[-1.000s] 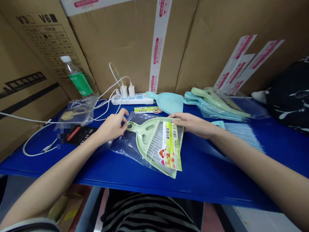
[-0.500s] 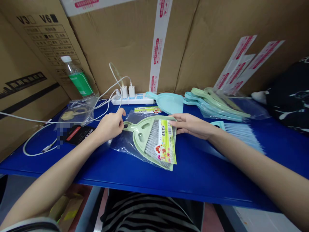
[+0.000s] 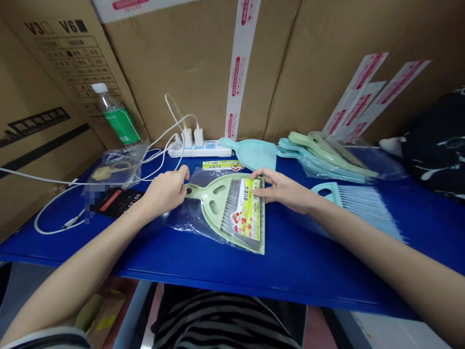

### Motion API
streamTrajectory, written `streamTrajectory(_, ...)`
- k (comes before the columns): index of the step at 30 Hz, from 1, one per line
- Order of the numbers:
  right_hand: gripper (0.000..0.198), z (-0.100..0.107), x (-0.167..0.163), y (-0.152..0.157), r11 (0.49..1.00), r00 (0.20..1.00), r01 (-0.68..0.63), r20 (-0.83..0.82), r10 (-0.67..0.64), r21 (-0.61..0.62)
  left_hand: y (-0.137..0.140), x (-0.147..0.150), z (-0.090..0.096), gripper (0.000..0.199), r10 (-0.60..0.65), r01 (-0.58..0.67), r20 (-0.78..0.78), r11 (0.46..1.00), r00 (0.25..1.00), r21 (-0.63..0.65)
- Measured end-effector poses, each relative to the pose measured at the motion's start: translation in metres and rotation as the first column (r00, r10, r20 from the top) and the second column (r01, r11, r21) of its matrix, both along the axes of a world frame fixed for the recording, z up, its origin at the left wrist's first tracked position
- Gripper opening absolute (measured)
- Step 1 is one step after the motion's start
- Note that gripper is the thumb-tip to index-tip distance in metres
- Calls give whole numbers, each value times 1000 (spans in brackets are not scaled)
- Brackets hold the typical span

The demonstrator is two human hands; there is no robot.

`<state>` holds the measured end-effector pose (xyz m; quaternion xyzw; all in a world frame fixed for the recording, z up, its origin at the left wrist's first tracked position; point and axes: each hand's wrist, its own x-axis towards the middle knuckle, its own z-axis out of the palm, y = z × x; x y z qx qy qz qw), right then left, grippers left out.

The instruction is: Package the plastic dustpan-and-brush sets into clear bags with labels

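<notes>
Green dustpan and brush: held by the right hand, touched by the left hand.
Blue brush: laid on the blue table.

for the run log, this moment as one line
left hand: by handle of green dustpan set; right hand: on label; blue brush: at right

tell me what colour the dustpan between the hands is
The dustpan is pale green; it shows best in the head view, the only one.
</notes>
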<state>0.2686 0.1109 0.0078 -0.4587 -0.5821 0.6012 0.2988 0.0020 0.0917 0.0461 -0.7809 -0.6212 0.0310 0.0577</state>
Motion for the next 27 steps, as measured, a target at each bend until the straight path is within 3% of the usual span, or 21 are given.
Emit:
streamTrajectory(5,34,2,-3,-3,998,999,48,-16,-49,-30,-1,0,-1,25,-16,16,-16,1000,1000,-7)
streamTrajectory(13,15,4,-7,-2,991,996,85,-23,-88,-101,-2,-1,1,27,13,-13,-51,1000,999,5)
streamTrajectory(19,23,-1,-2,1,998,999,43,-24,-44,-37,-3,0,4,30,50,-49,-82,999,995,14)
streamTrajectory(27,18,-4,2,3,997,997,-54,50,51,63,-5,3,5,31,59,-59,-81,998,995,-1)
